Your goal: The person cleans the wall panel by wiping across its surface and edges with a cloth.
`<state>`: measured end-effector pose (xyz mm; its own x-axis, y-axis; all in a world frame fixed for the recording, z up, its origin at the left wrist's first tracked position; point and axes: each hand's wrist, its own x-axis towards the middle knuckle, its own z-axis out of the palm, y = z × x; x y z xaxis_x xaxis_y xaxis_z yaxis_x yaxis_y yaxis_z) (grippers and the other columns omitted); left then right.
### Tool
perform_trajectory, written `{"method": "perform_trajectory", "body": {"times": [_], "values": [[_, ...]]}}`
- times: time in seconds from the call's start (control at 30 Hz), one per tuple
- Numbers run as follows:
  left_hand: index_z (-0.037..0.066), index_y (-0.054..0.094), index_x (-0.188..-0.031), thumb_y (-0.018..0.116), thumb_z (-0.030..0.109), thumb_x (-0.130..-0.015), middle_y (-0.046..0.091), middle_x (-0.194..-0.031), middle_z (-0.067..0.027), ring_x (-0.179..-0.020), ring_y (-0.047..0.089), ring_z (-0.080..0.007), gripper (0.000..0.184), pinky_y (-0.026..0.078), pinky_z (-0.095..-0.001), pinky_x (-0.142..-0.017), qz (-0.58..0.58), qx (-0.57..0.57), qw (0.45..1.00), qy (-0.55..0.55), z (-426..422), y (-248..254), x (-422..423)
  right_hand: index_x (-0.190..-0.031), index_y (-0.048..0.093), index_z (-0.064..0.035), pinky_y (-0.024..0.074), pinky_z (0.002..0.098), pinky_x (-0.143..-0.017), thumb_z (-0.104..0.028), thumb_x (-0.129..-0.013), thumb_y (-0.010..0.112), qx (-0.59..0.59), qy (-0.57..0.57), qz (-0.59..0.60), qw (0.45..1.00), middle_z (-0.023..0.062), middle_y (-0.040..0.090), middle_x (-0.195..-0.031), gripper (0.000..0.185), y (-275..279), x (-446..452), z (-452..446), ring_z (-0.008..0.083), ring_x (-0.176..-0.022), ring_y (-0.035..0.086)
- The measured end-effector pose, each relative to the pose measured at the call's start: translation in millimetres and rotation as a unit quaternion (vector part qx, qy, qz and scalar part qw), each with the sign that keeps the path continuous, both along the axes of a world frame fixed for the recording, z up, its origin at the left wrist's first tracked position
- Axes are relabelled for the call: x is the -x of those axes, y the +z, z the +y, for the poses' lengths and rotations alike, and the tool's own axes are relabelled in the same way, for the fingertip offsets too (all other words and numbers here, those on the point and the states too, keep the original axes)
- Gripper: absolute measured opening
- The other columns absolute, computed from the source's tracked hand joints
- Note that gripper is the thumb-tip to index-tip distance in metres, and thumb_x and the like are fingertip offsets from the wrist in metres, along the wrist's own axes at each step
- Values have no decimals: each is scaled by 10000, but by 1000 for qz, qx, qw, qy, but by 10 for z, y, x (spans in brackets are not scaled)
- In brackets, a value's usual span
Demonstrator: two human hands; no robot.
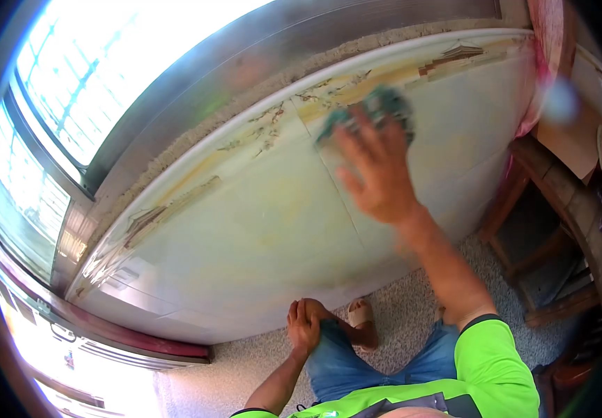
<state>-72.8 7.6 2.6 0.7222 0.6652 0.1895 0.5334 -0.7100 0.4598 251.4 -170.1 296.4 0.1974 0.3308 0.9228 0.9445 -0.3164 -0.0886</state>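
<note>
My right hand (377, 167) presses a crumpled dark-green cloth (391, 108) against the upper part of a tiled wall (266, 223). Its fingers spread over the cloth, and some motion blur softens them. The wall's pale, glossy tiles carry a painted band of blossom branches and small pagoda-like buildings along the top. Lower down, my left hand (303, 327) lies on my bent knee with its fingers stretched out, holding nothing.
Above the tiles runs a rough ledge below a dark window frame (245, 66); bright barred glass (71, 76) is at upper left. Wooden furniture (566, 202) stands close on the right, near a pink curtain (548, 42). Speckled floor (398, 306) lies beneath my sandalled foot.
</note>
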Motion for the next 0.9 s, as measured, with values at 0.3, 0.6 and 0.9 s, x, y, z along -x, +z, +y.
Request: {"method": "perform_trajectory", "body": {"times": [0.3, 0.6, 0.9], "values": [[144, 473, -1488, 576, 378, -953, 435, -1526, -208, -1354, 445, -444, 593, 405, -506, -1119, 3, 6, 1000, 6, 14, -3, -13, -1490, 488, -142, 232, 641, -1168, -273, -894, 704, -141, -23, 16, 990, 152, 347, -1621, 648, 324, 149, 234, 451, -1463, 301], [145, 477, -1482, 582, 361, -953, 429, -1526, -209, -1357, 441, -443, 580, 402, -508, -1122, -16, 0, 1000, -11, 12, -26, 3, -1487, 504, -129, 274, 563, -1172, -276, -936, 657, -140, -56, -28, 988, 160, 372, -1607, 591, 441, -271, -64, 435, -1420, 366], [156, 478, -1482, 572, 367, -958, 434, -1531, -179, -1355, 444, -437, 573, 424, -506, -1098, -4, 6, 1000, -1, -52, 62, -9, -1505, 471, -84, 231, 589, -1192, -295, -919, 689, -236, -63, 20, 970, 240, 329, -1596, 660, 508, -301, 47, 483, -1448, 307]]}}
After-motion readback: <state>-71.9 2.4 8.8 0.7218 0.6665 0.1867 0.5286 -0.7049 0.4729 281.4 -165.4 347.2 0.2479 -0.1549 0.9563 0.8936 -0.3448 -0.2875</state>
